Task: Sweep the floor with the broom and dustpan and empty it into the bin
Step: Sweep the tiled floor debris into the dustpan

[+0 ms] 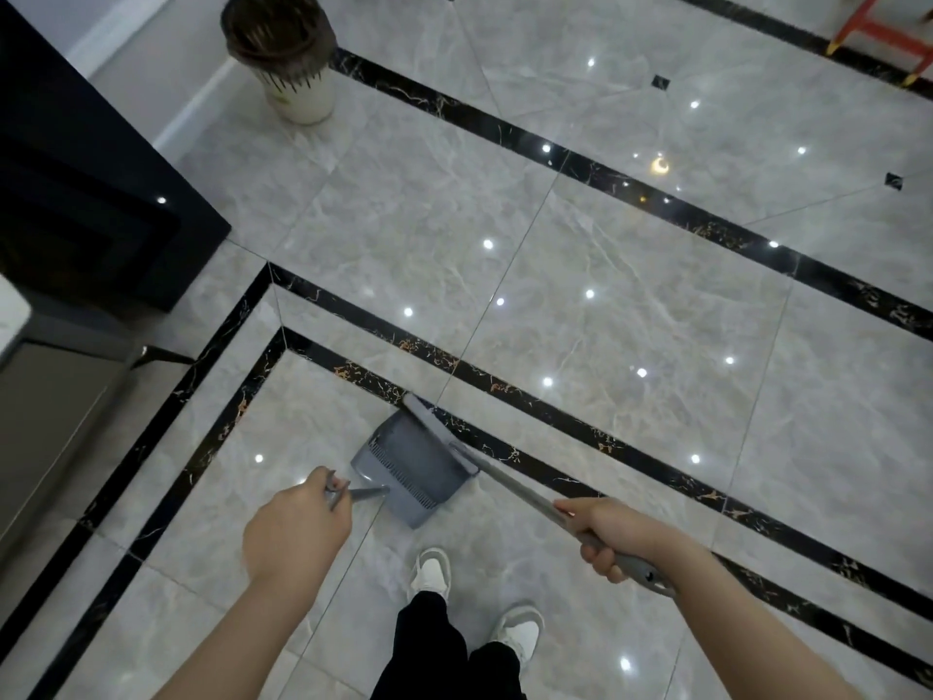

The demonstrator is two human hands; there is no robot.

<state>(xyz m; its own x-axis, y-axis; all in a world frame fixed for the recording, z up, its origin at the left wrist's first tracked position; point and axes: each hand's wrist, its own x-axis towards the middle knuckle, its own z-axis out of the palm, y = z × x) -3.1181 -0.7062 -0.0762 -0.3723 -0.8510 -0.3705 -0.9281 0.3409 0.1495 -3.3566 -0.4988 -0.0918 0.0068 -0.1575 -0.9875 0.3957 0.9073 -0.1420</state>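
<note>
Broom head met the dustpan's mouth on the grey marble floor (606,295).

Any dirt inside the dustpan (409,464) was too small to make out, and the broom's (444,437) bristles were hidden under its pale head, which lay along the pan's far edge beside a black inlay strip. The left hand (295,527) was closed around the top of the dustpan's upright handle, whose shaft looked foreshortened and partly covered by the fingers. The right hand (613,535) was wrapped tight around the broom's grey handle near its end, the tip poking out behind the wrist. The bin (293,68), lined with a dark bag, stood well apart near the wall, top left.
</note>
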